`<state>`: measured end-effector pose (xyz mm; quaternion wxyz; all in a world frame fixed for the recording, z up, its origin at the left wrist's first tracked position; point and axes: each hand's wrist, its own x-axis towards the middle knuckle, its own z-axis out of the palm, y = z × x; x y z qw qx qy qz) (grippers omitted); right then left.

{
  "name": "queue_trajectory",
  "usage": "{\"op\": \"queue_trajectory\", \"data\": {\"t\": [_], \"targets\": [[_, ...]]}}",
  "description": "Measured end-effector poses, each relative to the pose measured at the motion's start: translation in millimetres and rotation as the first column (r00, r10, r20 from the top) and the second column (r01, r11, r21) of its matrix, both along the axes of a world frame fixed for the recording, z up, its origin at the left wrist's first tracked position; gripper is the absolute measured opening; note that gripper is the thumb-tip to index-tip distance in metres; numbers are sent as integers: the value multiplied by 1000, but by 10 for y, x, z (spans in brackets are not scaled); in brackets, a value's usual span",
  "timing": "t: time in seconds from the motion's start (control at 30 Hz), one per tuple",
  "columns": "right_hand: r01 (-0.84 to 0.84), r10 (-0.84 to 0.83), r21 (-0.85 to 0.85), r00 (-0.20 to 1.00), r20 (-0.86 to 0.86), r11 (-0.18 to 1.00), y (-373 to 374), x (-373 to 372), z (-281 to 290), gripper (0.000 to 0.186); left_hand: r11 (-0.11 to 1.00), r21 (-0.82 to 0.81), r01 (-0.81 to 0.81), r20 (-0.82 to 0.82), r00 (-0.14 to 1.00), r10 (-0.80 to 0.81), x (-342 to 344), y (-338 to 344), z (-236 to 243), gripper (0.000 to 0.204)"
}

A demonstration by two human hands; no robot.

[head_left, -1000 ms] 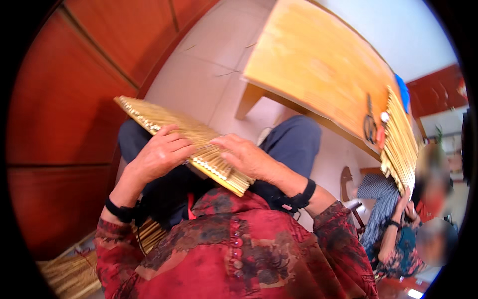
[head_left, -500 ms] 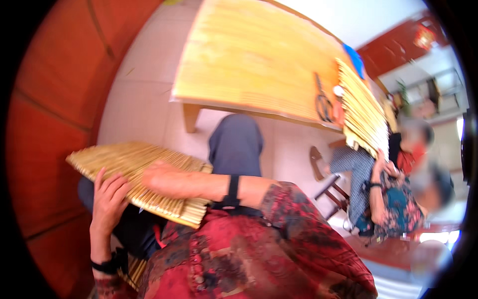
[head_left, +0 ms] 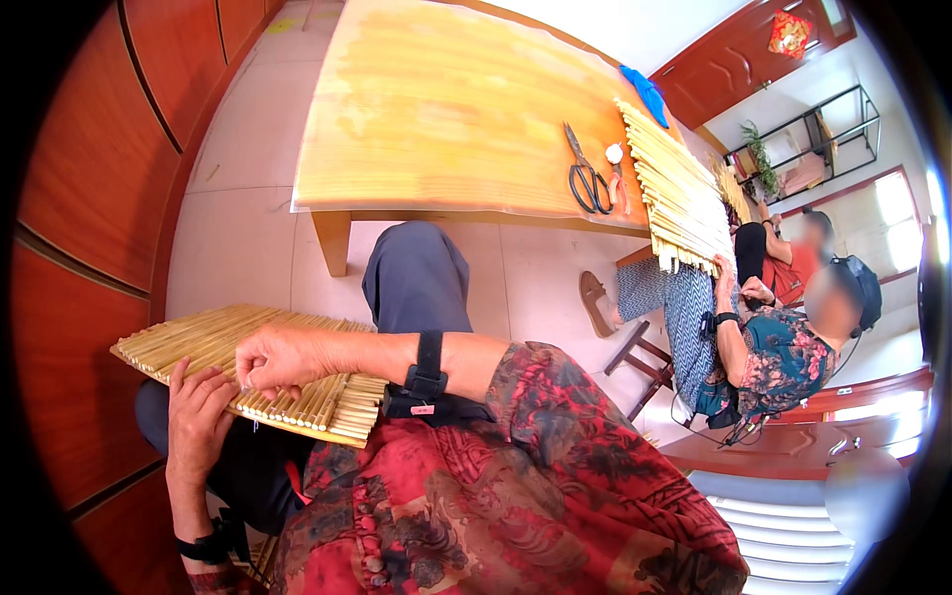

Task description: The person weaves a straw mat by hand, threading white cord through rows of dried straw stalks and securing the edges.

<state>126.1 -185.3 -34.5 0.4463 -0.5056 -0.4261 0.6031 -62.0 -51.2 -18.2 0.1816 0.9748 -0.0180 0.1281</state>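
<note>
A mat of straw-coloured stalks laid side by side rests across my lap. My left hand grips its near edge, fingers on top and the palm at the rim. Above that same edge, just right of the left fingers, my right hand is closed in a pinch. What it pinches is too small to make out, though a thin pale bit shows by the fingertips. The mat's underside is hidden.
Ahead stands a wooden table with a clear cover. Black scissors, a small red item, a white ball and a blue cloth lie on it. A seated co-worker holds another stalk mat. Red-brown panels flank my left.
My right hand has shifted left along the mat's near edge, closer to my left hand. My left hand keeps its hold. The whole view has turned slightly right and become sharper.
</note>
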Motion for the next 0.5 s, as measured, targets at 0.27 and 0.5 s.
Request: {"op": "queue_trajectory", "data": {"t": [0.27,0.5], "targets": [[-134,-92,245,678,729,960,-381,236,262,16,997,55,-62,31,998,60,-30,-50,23,38],[-50,-169,230,531,830,972,-642,583,377,11,998,32,-50,41,998,49,45,-82,51,35]]}}
